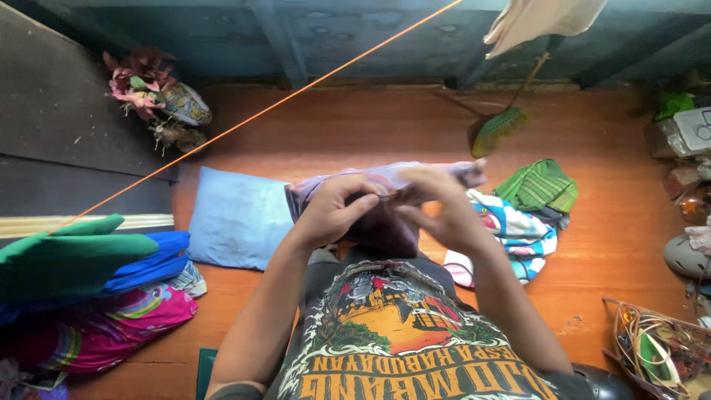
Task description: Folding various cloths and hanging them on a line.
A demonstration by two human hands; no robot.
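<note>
I hold a pale purple cloth [385, 222] up in front of my chest. My left hand [337, 211] grips its top edge on the left, fingers curled over the fabric. My right hand [437, 207] pinches the same edge just to the right, the two hands nearly touching. The cloth hangs down over my lap above my printed dark shirt. Its right end [470, 172] sticks out past my right hand.
A light blue pillow [235, 218] lies on the wooden floor at left. Folded green, blue and pink cloths [89, 296] pile at far left. A green checked cloth [539, 185] and a blue-white cloth [518, 230] lie right. An orange line [259, 115] crosses above. A broom [498, 127] leans behind.
</note>
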